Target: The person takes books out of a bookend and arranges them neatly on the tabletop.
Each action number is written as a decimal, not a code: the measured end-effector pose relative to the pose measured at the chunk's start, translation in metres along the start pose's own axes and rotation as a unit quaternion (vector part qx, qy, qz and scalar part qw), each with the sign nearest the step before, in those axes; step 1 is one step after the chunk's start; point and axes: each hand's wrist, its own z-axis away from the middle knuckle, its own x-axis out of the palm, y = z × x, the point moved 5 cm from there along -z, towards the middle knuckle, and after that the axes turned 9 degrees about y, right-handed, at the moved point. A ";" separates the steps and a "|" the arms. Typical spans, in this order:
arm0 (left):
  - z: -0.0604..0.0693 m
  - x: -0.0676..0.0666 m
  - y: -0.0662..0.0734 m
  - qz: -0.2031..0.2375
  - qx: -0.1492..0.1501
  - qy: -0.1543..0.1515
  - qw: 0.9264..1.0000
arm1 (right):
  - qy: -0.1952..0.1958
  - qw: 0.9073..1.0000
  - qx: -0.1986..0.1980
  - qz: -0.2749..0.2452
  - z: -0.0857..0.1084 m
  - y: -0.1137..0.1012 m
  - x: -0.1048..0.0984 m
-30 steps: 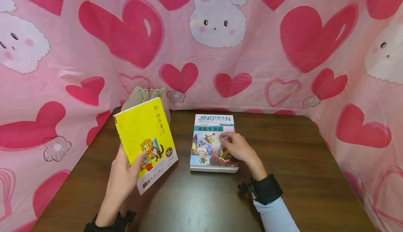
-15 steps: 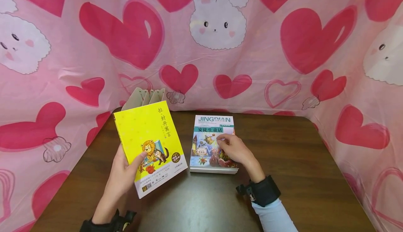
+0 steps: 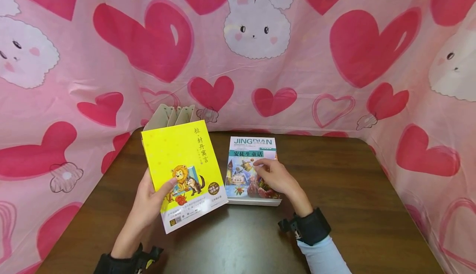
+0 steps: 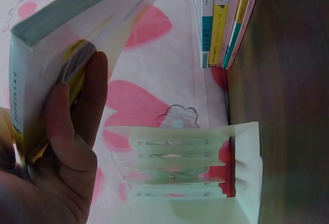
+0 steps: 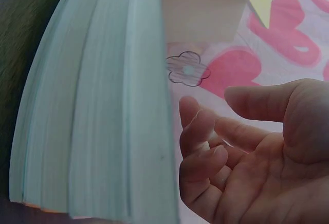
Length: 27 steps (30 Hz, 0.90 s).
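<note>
My left hand (image 3: 145, 203) grips a yellow book (image 3: 172, 148) with a lion on its cover, thumb across the front. In the left wrist view, curled fingers (image 4: 64, 126) lie against the back of that book (image 4: 31, 90). Right of it lies a stack of books, topped by a fairy-tale book (image 3: 243, 168) with a green title band. My right hand (image 3: 280, 177) is over this top cover. In the right wrist view the right hand (image 5: 252, 147) has loosely bent fingers with nothing between them, close beside the stack's pages (image 5: 108, 100).
Behind the yellow book stands a pale file holder (image 3: 161, 117) with several dividers; its slots show in the left wrist view. A brown wooden table (image 3: 334, 175) carries everything. A pink curtain (image 3: 238, 71) with hearts and rabbits borders the back and sides.
The yellow book in my left hand has moved right and turned to face more forward, its lower right corner now overlapping the stack's left edge. My right hand has shifted slightly left over the stack.
</note>
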 end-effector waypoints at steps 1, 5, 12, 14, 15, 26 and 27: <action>-0.001 0.001 -0.001 0.005 0.000 -0.002 1.000 | -0.003 1.000 0.000 -0.005 0.000 -0.001 0.000; -0.004 0.004 -0.007 0.027 -0.005 -0.018 0.999 | -0.007 1.000 -0.007 -0.019 0.002 -0.004 0.000; -0.012 0.012 -0.014 0.058 -0.019 -0.046 0.997 | -0.004 0.999 -0.030 -0.037 0.003 -0.009 0.000; -0.013 0.015 -0.016 0.062 -0.022 -0.052 0.996 | -0.005 0.999 -0.030 -0.043 0.003 -0.010 0.000; -0.014 0.016 -0.016 0.064 -0.021 -0.054 0.996 | -0.005 0.999 -0.029 -0.044 0.003 -0.010 0.000; -0.026 0.033 -0.020 0.086 -0.013 -0.085 0.993 | -0.002 0.999 -0.009 -0.051 0.004 -0.010 0.002; -0.026 0.034 -0.020 0.088 -0.015 -0.086 0.992 | -0.001 0.999 -0.007 -0.054 0.004 -0.010 0.002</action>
